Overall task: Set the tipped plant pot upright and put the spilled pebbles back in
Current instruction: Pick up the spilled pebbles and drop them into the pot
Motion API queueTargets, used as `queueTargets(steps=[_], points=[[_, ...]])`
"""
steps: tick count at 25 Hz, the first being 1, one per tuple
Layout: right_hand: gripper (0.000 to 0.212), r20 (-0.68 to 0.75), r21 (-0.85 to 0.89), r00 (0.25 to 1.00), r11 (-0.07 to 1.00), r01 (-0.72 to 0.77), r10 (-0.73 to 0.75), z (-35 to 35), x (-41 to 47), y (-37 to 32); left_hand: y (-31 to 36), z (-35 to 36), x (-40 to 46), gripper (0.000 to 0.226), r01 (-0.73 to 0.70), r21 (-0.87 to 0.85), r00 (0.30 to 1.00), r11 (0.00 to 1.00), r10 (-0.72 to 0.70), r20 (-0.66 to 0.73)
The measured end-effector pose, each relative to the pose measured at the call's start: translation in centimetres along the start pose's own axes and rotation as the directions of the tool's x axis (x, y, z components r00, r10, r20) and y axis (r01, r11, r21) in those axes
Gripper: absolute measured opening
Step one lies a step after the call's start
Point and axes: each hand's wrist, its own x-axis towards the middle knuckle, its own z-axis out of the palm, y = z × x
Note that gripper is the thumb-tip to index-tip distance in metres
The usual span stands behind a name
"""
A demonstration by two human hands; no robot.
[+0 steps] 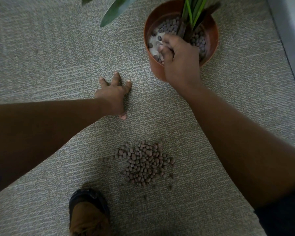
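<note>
An orange plant pot [211, 28] stands upright on the carpet at the upper right, with green leaves rising from it and brown-grey pebbles [169, 26] over a pale surface inside. My right hand [179, 57] is over the pot's near rim with its fingers curled, and pebbles show at its fingertips. A pile of spilled pebbles [143, 164] lies on the carpet between my forearms. My left hand [114, 92] rests on the carpet left of the pot with fingers spread, holding nothing.
Grey textured carpet [58, 57] covers the floor. A long green leaf [116, 11] hangs over the carpet at the top centre. My foot in a dark sandal [89, 213] is at the bottom. A pale wall base [289, 31] runs along the right edge.
</note>
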Motion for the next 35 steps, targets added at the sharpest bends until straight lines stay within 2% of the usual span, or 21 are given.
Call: queueTargets(steps=[3,7,11,12,13,15,16,17,19,21,23,24,26,30,35], points=[[0.034,0.013,-0.019,1.0,1.0,0.007,-0.007,0.0,0.0,0.1,0.1,-0.1,-0.1,0.144,-0.004,-0.003,1.0,1.0,0.004,0.001],[0.022,-0.016,0.016,0.999,0.999,0.046,-0.045,-0.3,0.0,0.2,0.1,-0.1,-0.1,0.143,-0.004,-0.015,1.0,1.0,0.004,0.003],[0.015,-0.246,-0.029,0.945,0.976,0.215,-0.215,0.0,-3.2,-0.8,0.0,0.0,0.0,0.144,-0.009,-0.025,1.0,1.0,0.009,0.002],[0.014,-0.213,-0.054,0.945,0.968,0.243,-0.249,0.3,-4.8,-1.0,-0.1,0.0,0.1,0.144,-0.01,-0.023,1.0,1.0,0.01,0.0],[0.014,-0.109,-0.06,0.961,0.967,0.249,-0.254,0.7,-6.6,-1.0,0.0,0.0,0.1,0.144,-0.009,-0.021,1.0,1.0,0.009,-0.004],[0.014,0.23,-0.048,0.963,0.987,0.154,-0.139,1.3,-9.8,-0.2,-0.1,0.1,0.1,0.144,-0.007,-0.013,1.0,1.0,0.007,-0.009],[0.017,0.406,-0.077,0.913,0.993,0.085,-0.047,1.5,-11.0,0.5,0.0,0.1,0.1,0.144,-0.006,-0.013,1.0,1.0,0.006,-0.008],[0.024,0.556,-0.145,0.83,0.988,0.046,0.043,1.7,-12.1,1.2,0.0,0.1,0.1,0.144,-0.006,-0.016,1.0,1.0,0.006,-0.007],[0.038,0.738,-0.285,0.655,0.955,0.085,0.163,2.1,-14.1,2.2,0.1,0.0,0.1,0.143,-0.007,-0.022,1.0,1.0,0.007,-0.005],[0.057,0.788,-0.366,0.575,0.918,0.152,0.219,2.3,-15.7,2.8,0.2,-0.1,0.0,0.142,-0.004,-0.024,1.0,1.0,0.004,0.002],[0.077,0.794,-0.401,0.544,0.906,0.134,0.271,2.5,-16.9,3.1,0.2,-0.2,-0.1,0.142,0.003,-0.027,1.0,1.0,-0.003,0.006],[0.081,0.788,-0.412,0.542,0.904,0.112,0.292,2.7,-17.3,3.2,0.2,-0.3,-0.2,0.142,0.004,-0.026,1.0,1.0,-0.004,0.008],[0.073,0.778,-0.409,0.556,0.908,0.094,0.292,3.2,-17.9,3.4,0.3,-0.4,-0.4,0.141,0.002,-0.027,1.0,1.0,-0.002,0.009],[0.032,0.774,-0.347,0.593,0.932,0.108,0.22,3.8,-18.2,3.3,0.5,-0.7,-0.6,0.14,0.011,-0.025,1.0,1.0,-0.011,0.014],[0.022,0.777,-0.31,0.591,0.949,0.058,0.218,3.6,-18.0,3.2,0.5,-0.7,-0.7,0.14,0.002,-0.036,1.0,0.999,-0.001,0.015]])
